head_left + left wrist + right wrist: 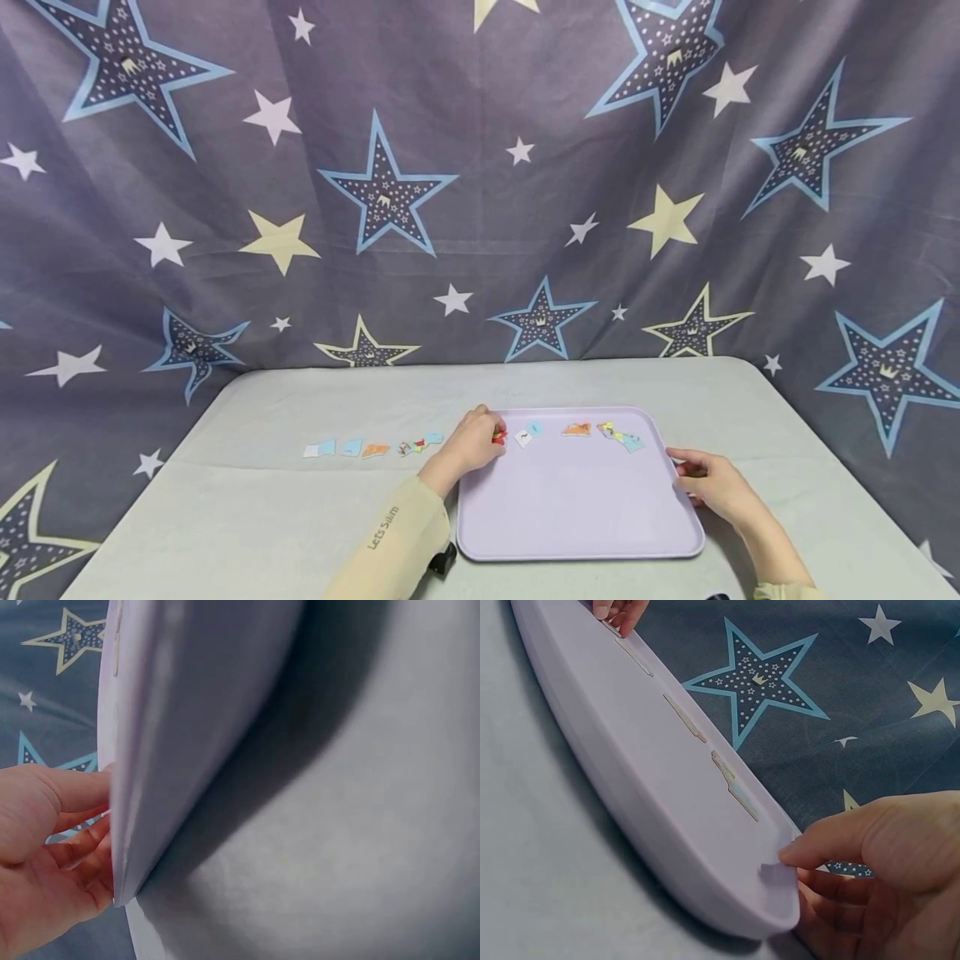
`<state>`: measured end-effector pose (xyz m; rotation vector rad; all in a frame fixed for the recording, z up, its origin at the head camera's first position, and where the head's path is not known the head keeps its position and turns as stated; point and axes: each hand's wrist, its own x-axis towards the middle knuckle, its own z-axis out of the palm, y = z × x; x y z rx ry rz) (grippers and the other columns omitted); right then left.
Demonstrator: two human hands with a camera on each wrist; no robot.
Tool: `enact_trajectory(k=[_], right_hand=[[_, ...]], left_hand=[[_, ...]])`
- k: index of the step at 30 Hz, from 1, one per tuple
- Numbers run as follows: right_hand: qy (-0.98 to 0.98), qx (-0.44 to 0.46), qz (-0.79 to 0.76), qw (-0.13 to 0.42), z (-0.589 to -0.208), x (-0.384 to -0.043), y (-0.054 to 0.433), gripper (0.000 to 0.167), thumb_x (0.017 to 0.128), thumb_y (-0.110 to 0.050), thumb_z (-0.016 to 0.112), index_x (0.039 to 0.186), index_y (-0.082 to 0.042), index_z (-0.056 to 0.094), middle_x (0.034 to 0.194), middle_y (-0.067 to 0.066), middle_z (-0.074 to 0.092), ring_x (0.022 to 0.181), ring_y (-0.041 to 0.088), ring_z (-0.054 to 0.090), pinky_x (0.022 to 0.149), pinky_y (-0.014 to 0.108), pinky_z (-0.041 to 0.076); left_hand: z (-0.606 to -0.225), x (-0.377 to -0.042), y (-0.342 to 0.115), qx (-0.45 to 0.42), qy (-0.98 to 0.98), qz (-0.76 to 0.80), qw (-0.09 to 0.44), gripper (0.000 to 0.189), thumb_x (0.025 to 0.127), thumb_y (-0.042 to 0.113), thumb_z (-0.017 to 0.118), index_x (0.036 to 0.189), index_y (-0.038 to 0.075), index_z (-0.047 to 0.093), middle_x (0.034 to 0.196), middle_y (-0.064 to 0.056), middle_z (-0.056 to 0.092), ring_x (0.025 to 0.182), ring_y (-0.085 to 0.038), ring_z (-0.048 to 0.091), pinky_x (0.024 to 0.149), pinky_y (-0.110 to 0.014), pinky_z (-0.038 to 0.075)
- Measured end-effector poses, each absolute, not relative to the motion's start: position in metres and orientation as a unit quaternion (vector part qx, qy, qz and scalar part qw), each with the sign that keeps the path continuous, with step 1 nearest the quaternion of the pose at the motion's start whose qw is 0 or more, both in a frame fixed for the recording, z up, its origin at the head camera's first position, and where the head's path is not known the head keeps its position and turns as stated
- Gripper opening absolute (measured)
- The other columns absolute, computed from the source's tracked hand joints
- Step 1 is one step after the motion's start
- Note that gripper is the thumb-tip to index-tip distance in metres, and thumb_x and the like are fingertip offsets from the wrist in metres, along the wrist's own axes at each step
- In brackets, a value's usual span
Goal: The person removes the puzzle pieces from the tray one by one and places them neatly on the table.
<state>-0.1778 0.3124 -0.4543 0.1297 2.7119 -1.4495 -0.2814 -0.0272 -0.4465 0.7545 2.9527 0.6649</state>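
A lilac tray [577,508] lies on the cloth-covered table, with puzzle pieces along its far side. My left hand [474,440] reaches over the tray's far left corner, its fingertips pinching a small red puzzle piece [499,437]. In the left wrist view the tray's side hides the fingertips of that hand [56,851]. My right hand [716,483] grips the tray's right edge, thumb over the rim and fingers beneath, as the right wrist view shows. White and blue pieces [528,433], an orange piece [577,429] and a multicoloured piece [733,786] lie on the tray.
Left of the tray, a row of several puzzle pieces lies on the table [247,517], among them a blue-and-white one [320,449] and an orange one [376,450]. A star-patterned curtain [480,208] hangs behind the table's far edge.
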Motion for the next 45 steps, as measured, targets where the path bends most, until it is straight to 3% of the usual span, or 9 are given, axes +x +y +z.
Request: enact_trajectory(k=[12, 20, 31, 45], right_hand=[[0.885, 0.044, -0.463, 0.029, -0.453, -0.177, 0.312, 0.05, 0.078, 0.002, 0.058, 0.126, 0.012, 0.044, 0.092, 0.012, 0.056, 0.073, 0.01, 0.05, 0.057, 0.025, 0.048], [0.883, 0.051, -0.465, 0.033, -0.454, -0.177, 0.312, 0.051, 0.079, 0.001, 0.059, 0.126, 0.011, 0.044, 0.094, 0.013, 0.056, 0.074, 0.011, 0.05, 0.058, 0.025, 0.048], [0.885, 0.051, -0.462, 0.032, -0.456, -0.178, 0.313, 0.052, 0.079, -0.001, 0.06, 0.127, 0.011, 0.044, 0.093, 0.012, 0.057, 0.074, 0.01, 0.05, 0.057, 0.024, 0.048], [0.886, 0.049, -0.461, 0.027, -0.455, -0.177, 0.312, 0.051, 0.079, 0.0, 0.06, 0.126, 0.011, 0.045, 0.091, 0.012, 0.057, 0.072, 0.009, 0.05, 0.057, 0.024, 0.048]], left_hand=[[-0.447, -0.277, -0.029, 0.244, 0.951, 0.187, -0.02, 0.027, 0.076, 0.02, 0.07, 0.098, 0.007, 0.064, 0.089, -0.002, 0.055, 0.081, -0.02, 0.054, 0.074, -0.038, 0.044], [-0.441, -0.275, -0.037, 0.265, 0.939, 0.212, -0.049, 0.03, 0.076, 0.016, 0.068, 0.104, 0.007, 0.064, 0.093, -0.003, 0.057, 0.08, -0.016, 0.053, 0.073, -0.033, 0.045], [-0.436, -0.269, -0.062, 0.301, 0.923, 0.219, -0.1, 0.025, 0.074, 0.012, 0.069, 0.098, 0.009, 0.065, 0.093, -0.001, 0.058, 0.085, -0.018, 0.055, 0.076, -0.033, 0.045], [-0.432, -0.26, -0.088, 0.307, 0.921, 0.21, -0.115, 0.025, 0.074, 0.011, 0.07, 0.098, 0.01, 0.064, 0.091, 0.003, 0.056, 0.082, -0.012, 0.051, 0.073, -0.03, 0.044]])
